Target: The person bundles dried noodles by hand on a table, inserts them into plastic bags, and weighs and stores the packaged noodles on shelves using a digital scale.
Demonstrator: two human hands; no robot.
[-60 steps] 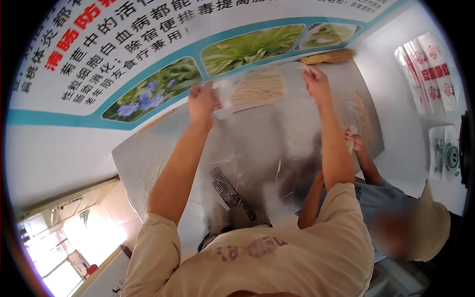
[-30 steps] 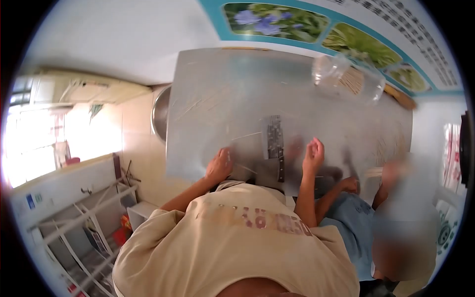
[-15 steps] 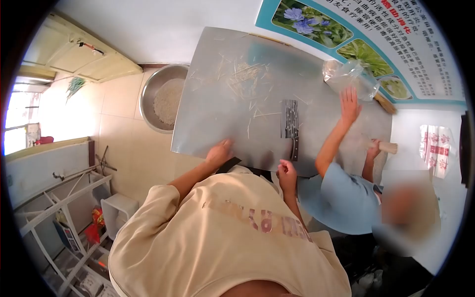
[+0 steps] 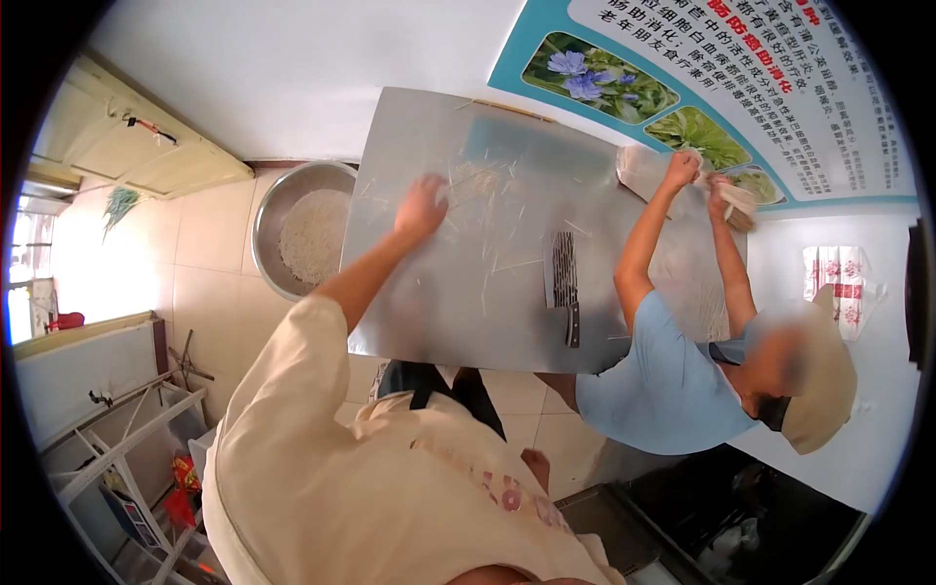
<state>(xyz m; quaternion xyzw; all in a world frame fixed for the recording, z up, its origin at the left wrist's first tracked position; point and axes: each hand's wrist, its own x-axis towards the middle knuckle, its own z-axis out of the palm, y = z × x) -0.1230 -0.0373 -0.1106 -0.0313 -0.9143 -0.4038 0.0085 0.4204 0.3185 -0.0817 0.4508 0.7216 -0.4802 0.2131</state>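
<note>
Over the upper left part of the metal tabletop (image 4: 390, 283), my left hand (image 4: 421, 208) reaches with its fingers apart, holding nothing that I can see. Beside its fingertips lie thin pale strips (image 4: 485, 178), scattered loosely and noodle-like. A cleaver (image 4: 563, 278) with a black-patterned blade and dark handle rests flat to the right of the strips. My right hand (image 4: 534, 465) hangs low by my body, below the table edge, and its fingers are mostly hidden. Left of the table a large metal basin (image 4: 270, 234) holds a pale mass (image 4: 314, 237) of similar colour.
A co-worker in a blue shirt (image 4: 653, 390) stands at the right, both hands raised around a clear plastic bag (image 4: 639, 168) and something pale. A printed poster (image 4: 595, 127) covers the wall behind. Shelving (image 4: 117, 458) stands at lower left.
My left hand has moved from the near table edge up to the strips. My right hand has dropped away from the edge. The co-worker's hands have come together near the bag.
</note>
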